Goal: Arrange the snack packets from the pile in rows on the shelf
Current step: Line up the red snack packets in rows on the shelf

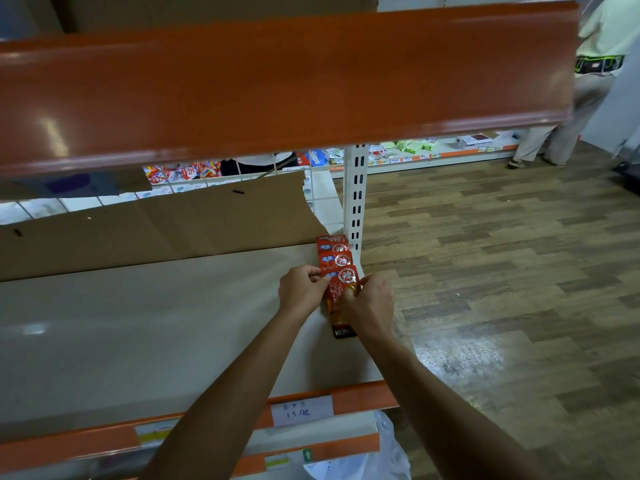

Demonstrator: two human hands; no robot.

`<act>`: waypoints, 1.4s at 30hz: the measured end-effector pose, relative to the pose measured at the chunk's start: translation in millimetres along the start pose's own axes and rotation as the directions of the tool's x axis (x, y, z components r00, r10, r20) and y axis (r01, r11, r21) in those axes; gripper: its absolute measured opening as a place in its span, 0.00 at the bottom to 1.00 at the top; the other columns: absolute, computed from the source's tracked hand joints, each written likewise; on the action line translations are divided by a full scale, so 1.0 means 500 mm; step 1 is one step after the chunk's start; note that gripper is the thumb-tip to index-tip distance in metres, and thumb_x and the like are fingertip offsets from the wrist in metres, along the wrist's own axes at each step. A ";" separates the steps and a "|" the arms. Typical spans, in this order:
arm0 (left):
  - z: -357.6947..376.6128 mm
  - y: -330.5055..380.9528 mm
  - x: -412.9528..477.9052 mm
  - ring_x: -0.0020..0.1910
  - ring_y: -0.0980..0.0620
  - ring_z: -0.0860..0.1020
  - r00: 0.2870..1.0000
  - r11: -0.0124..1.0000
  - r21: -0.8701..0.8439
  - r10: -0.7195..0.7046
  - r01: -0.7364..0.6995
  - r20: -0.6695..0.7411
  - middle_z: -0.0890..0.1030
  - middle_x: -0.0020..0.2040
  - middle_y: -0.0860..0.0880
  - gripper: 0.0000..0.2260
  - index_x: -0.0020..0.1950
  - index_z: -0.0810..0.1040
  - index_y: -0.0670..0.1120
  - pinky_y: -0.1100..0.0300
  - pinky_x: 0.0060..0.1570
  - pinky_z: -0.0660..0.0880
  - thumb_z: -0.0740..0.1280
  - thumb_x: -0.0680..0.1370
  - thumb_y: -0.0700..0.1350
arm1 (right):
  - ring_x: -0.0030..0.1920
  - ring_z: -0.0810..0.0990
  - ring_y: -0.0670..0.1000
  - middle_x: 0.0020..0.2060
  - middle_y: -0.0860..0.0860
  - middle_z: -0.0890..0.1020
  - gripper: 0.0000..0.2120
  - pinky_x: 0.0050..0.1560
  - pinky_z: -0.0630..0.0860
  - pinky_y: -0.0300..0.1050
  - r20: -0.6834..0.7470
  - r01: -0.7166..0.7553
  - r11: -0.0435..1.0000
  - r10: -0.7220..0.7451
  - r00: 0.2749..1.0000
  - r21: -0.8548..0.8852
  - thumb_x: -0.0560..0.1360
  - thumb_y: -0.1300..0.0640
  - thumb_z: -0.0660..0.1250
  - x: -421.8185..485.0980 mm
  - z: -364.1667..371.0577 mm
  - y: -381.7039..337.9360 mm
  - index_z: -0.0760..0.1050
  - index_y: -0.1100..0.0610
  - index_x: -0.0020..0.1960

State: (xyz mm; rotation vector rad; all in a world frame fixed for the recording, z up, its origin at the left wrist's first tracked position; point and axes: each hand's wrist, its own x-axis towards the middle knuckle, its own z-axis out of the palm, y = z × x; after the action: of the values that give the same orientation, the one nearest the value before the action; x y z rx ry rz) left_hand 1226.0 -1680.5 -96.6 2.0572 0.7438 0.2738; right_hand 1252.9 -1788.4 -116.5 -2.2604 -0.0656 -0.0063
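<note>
A row of red snack packets lies overlapping along the right end of the pale shelf, running back toward the white upright. The nearest red packet lies at the front of that row. My left hand pinches its upper left edge. My right hand grips its right side and covers part of it. The packet's black bottom strip shows below my right wrist.
A brown cardboard sheet leans along the shelf's back. An orange upper shelf edge hangs overhead. The slotted white upright marks the shelf's right end. A white plastic bag sits below. A person stands far right on the wood floor.
</note>
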 end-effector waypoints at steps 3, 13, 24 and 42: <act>0.001 0.003 -0.001 0.55 0.50 0.79 1.000 1.000 0.023 0.010 -0.010 -0.011 0.81 0.58 0.45 0.17 0.63 0.78 0.42 0.51 0.58 0.77 0.70 0.76 0.48 | 0.56 0.72 0.53 0.56 0.56 0.73 0.18 0.53 0.68 0.44 0.010 -0.003 1.000 0.003 1.000 0.015 0.74 0.55 0.67 -0.001 -0.003 -0.001 0.68 0.61 0.60; -0.015 -0.006 -0.009 0.54 0.52 0.79 0.996 0.996 0.074 0.056 -0.051 -0.075 0.82 0.55 0.47 0.16 0.61 0.79 0.42 0.59 0.55 0.73 0.69 0.77 0.48 | 0.53 0.72 0.53 0.53 0.56 0.74 0.15 0.53 0.68 0.46 -0.111 0.168 0.984 -0.174 0.979 -0.059 0.74 0.54 0.65 -0.027 -0.007 -0.027 0.70 0.61 0.57; -0.123 -0.087 -0.042 0.59 0.52 0.77 0.970 0.950 0.294 0.167 -0.109 -0.178 0.80 0.61 0.50 0.15 0.65 0.76 0.47 0.59 0.57 0.72 0.63 0.80 0.47 | 0.65 0.67 0.51 0.64 0.52 0.73 0.18 0.64 0.63 0.43 0.122 0.464 0.878 -0.451 0.884 -0.120 0.78 0.56 0.62 -0.105 0.088 -0.104 0.69 0.56 0.67; -0.642 -0.454 -0.195 0.69 0.47 0.69 0.894 0.846 0.514 0.112 0.144 -0.435 0.73 0.69 0.49 0.20 0.71 0.70 0.47 0.51 0.64 0.69 0.61 0.81 0.52 | 0.67 0.69 0.56 0.65 0.55 0.75 0.19 0.65 0.65 0.46 0.397 0.691 0.721 -0.652 0.646 0.059 0.77 0.59 0.62 -0.515 0.418 -0.415 0.70 0.60 0.68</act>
State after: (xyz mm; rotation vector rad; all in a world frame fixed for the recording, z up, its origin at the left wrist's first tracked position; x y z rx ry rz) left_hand 911.3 -1425.8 -91.7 2.5506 1.2336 0.6071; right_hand 981.6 -1507.1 -96.5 -2.1668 -1.1570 0.0493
